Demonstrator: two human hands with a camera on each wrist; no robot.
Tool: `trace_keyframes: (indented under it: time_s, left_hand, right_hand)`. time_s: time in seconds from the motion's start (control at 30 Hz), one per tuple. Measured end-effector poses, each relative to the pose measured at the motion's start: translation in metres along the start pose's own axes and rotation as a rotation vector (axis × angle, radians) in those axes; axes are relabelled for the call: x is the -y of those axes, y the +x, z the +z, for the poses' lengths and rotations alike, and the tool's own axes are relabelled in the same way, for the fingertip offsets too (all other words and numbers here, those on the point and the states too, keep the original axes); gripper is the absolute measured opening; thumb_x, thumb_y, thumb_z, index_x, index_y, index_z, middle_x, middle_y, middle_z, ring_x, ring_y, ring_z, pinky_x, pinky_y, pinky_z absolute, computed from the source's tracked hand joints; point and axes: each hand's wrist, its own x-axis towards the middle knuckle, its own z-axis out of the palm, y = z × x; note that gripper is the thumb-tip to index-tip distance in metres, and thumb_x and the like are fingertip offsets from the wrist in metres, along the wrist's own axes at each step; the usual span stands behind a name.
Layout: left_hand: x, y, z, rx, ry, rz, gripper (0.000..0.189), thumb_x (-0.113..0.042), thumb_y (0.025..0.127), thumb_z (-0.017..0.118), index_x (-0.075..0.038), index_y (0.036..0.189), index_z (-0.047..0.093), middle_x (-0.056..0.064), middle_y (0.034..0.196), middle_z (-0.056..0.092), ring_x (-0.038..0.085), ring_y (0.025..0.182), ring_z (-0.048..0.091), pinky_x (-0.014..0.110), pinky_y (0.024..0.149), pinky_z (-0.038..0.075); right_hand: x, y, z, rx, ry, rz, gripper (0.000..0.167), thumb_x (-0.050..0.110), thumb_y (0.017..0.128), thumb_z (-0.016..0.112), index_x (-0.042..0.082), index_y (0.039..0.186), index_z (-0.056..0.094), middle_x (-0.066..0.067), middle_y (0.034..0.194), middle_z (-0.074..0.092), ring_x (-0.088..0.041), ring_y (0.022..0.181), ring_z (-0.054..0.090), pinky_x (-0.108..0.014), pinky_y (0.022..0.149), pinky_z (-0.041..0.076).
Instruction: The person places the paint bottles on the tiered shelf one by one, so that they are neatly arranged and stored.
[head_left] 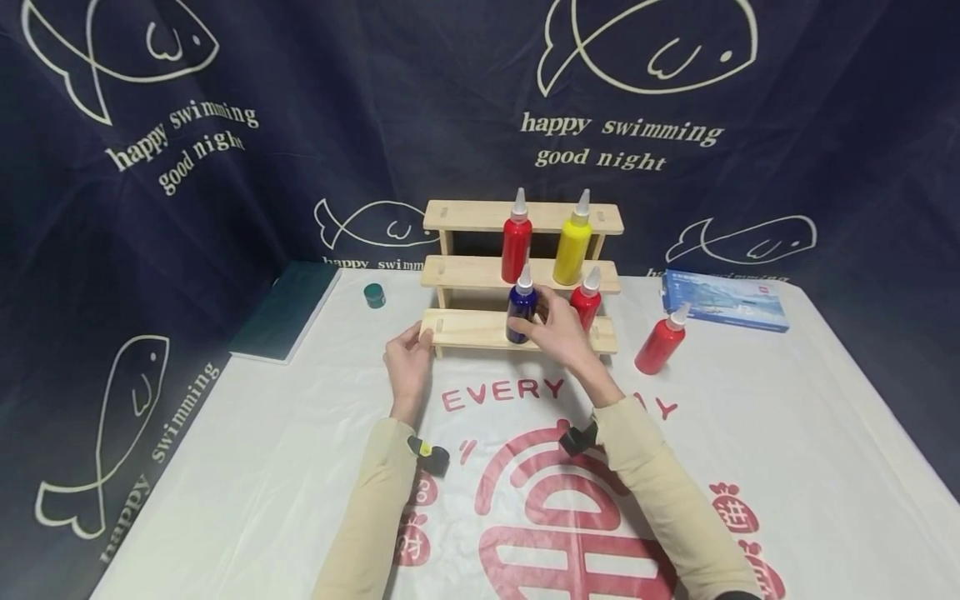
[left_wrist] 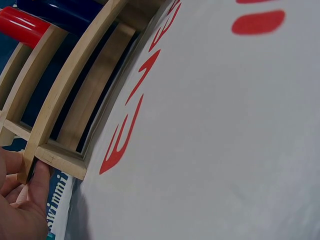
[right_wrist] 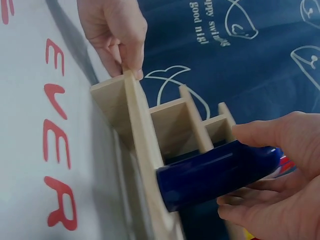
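A three-tier wooden rack (head_left: 480, 328) stands on the table. My left hand (head_left: 408, 367) pinches the left end of its lowest board, thumb and fingers on either side of the wood in the left wrist view. My right hand (head_left: 562, 329) grips a dark blue squeeze bottle (right_wrist: 215, 175) with a white pointed cap, its base right at the lowest board. Just right of it, partly hidden by that hand, a red squeeze bottle (head_left: 584, 304) is on the same board. On the middle board are another red bottle (head_left: 515, 250) and a yellow bottle (head_left: 572, 252).
A third red bottle (head_left: 660, 346) stands on the table right of the rack, before a flat blue box (head_left: 727, 300). To the left are a small green jar (head_left: 374, 295) and a dark green book (head_left: 288, 310). Dark fish-print cloth (head_left: 420, 100) hangs behind the table.
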Motion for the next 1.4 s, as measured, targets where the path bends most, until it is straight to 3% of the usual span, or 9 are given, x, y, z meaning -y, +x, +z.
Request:
trace_keyframes:
  time_s: [0.13,0.37,0.7,0.9,1.07,1.2,1.4]
  left_hand:
    - [0.000,0.001,0.001,0.003,0.004,-0.005,0.036,-0.016,0.095,0.061,-0.002,0.128,0.062,0.016,0.127,0.064,0.023,0.114,0.065,0.027,0.092,0.057]
    - [0.000,0.001,0.001,0.005,0.002,-0.011,0.036,-0.016,0.095,0.061,-0.003,0.129,0.062,0.015,0.128,0.064,0.023,0.113,0.065,0.028,0.092,0.057]
    - [0.000,-0.002,-0.001,0.010,-0.013,-0.014,0.036,-0.016,0.096,0.062,-0.002,0.128,0.062,0.017,0.125,0.065,0.025,0.112,0.066,0.030,0.093,0.057]
    - [-0.002,-0.002,-0.001,0.011,-0.015,-0.008,0.036,-0.016,0.096,0.061,0.000,0.128,0.061,0.018,0.125,0.065,0.026,0.111,0.066,0.031,0.092,0.058]
    - [-0.002,-0.001,0.000,0.004,0.005,-0.008,0.036,-0.017,0.096,0.061,-0.001,0.128,0.061,0.017,0.126,0.064,0.024,0.111,0.066,0.029,0.091,0.058]
    - [-0.001,0.000,0.001,0.002,-0.009,-0.004,0.035,-0.015,0.096,0.061,-0.001,0.128,0.062,0.018,0.125,0.064,0.025,0.111,0.066,0.028,0.091,0.058]
    - [-0.002,-0.001,0.000,0.002,-0.014,-0.013,0.035,-0.015,0.096,0.061,-0.001,0.128,0.061,0.018,0.129,0.062,0.025,0.114,0.065,0.027,0.092,0.057]
  right_hand:
    - [0.008,-0.008,-0.007,-0.017,-0.008,-0.044,0.066,0.012,0.090,0.069,0.001,0.147,0.037,-0.021,0.143,0.050,-0.035,0.133,0.047,-0.047,0.115,0.037]
    - [0.022,-0.026,-0.020,-0.046,-0.018,-0.104,0.069,0.015,0.091,0.068,-0.002,0.148,0.034,-0.020,0.151,0.041,-0.032,0.140,0.039,-0.044,0.118,0.033]
    - [0.034,-0.051,-0.044,-0.024,0.124,-0.169,0.067,0.013,0.094,0.066,0.006,0.151,0.033,-0.012,0.154,0.039,-0.024,0.143,0.036,-0.041,0.118,0.032]
    - [0.042,-0.069,-0.065,-0.059,0.189,-0.225,0.069,0.011,0.093,0.067,0.007,0.152,0.032,-0.010,0.154,0.039,-0.023,0.141,0.038,-0.027,0.114,0.036]
    - [0.039,-0.078,-0.083,-0.117,0.223,-0.267,0.069,0.008,0.092,0.066,0.007,0.152,0.032,-0.013,0.153,0.040,-0.028,0.140,0.039,-0.016,0.108,0.040]
    - [0.031,-0.083,-0.097,-0.157,0.259,-0.285,0.068,0.004,0.092,0.065,0.007,0.152,0.032,-0.017,0.153,0.038,-0.029,0.140,0.038,-0.015,0.106,0.041]
    - [0.016,-0.086,-0.119,-0.216,0.201,-0.252,0.068,0.004,0.093,0.064,0.010,0.153,0.031,-0.016,0.154,0.038,-0.028,0.140,0.038,-0.011,0.101,0.044]
